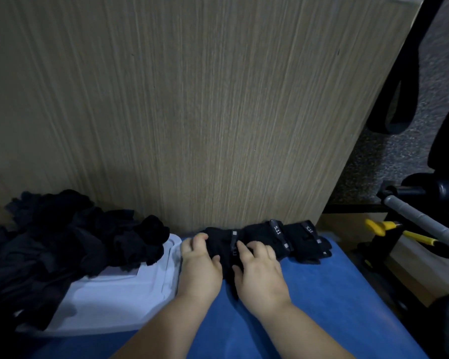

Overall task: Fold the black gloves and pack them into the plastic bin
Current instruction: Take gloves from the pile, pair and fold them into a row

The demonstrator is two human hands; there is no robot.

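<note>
A black glove point(228, 248) lies on the blue mat point(322, 294), close to the wooden panel. My left hand point(201, 265) grips its left side, fingers curled over the fabric. My right hand point(259, 273) grips its right side, fingertips pressing into the cloth. Two folded black gloves point(290, 238) with grey printed straps lie in a row just right of it. A heap of loose black gloves point(70, 234) covers the left part of a white plastic lid point(130, 301). No bin body is in view.
A tall wood-grain panel point(192, 99) stands directly behind the mat. At the right are a black stand with a grey taped bar point(423, 224), yellow-handled tools point(397, 230) and a black chair point(405, 94) on speckled floor.
</note>
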